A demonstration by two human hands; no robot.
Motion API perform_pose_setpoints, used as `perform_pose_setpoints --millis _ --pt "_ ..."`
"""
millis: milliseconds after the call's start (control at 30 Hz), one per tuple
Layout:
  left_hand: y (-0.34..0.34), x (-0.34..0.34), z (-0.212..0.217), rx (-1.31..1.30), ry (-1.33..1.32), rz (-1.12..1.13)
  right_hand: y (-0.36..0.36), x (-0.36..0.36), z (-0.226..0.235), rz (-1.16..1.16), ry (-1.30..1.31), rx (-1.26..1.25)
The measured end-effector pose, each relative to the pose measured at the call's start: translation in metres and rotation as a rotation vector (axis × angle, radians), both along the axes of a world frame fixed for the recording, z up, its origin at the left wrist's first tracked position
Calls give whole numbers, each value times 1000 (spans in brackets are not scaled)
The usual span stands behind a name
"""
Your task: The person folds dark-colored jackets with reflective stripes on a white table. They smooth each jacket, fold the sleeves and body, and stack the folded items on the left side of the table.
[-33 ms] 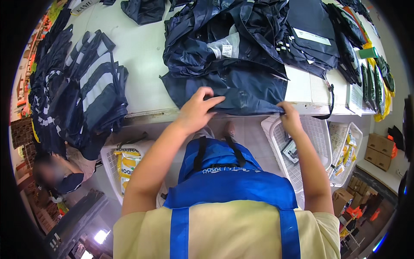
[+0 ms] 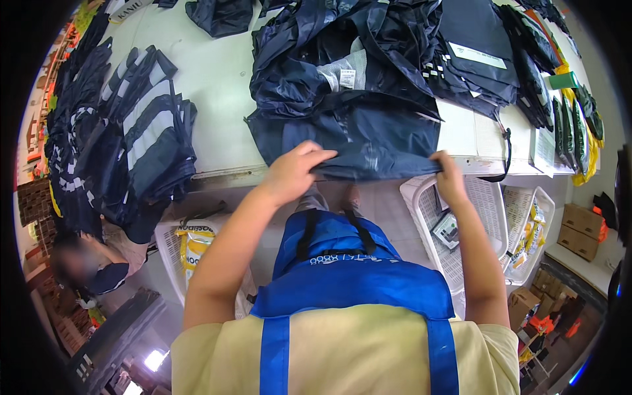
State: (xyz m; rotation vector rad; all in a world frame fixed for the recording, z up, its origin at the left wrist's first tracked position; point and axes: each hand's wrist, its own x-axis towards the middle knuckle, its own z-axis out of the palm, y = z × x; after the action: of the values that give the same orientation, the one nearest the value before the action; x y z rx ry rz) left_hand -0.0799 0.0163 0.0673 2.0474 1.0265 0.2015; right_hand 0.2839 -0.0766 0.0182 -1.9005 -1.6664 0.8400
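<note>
A glossy navy waterproof garment lies crumpled on the table in front of me, its near edge hanging over the table's front. A pale mesh lining with a white label shows in its upper part. My left hand is closed on the near edge, left of the middle; its thumb is mostly hidden. At the right end of that edge, my right hand pinches the corner. Between the two hands the hem is stretched and slightly blurred.
Folded navy garments are stacked left and right on the white table. Below its edge stand white plastic baskets, some with yellow packages. Another person is at the far left. Cardboard boxes sit at right.
My left hand has dropped slightly and its spread fingers have come together on the fabric. My right hand has shifted a little to the right with the corner, drawing the hem along.
</note>
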Motion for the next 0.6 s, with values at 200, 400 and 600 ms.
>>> perform_pose_setpoints --millis 200,400,600 --pt "14 -11 -20 -149 207 -197 38 61 6 165 -383 162" --pt "4 -11 -22 -131 132 296 47 9 53 -4 -316 309" --pt "14 -7 -30 -6 -85 205 8 -104 43 441 -87 279"
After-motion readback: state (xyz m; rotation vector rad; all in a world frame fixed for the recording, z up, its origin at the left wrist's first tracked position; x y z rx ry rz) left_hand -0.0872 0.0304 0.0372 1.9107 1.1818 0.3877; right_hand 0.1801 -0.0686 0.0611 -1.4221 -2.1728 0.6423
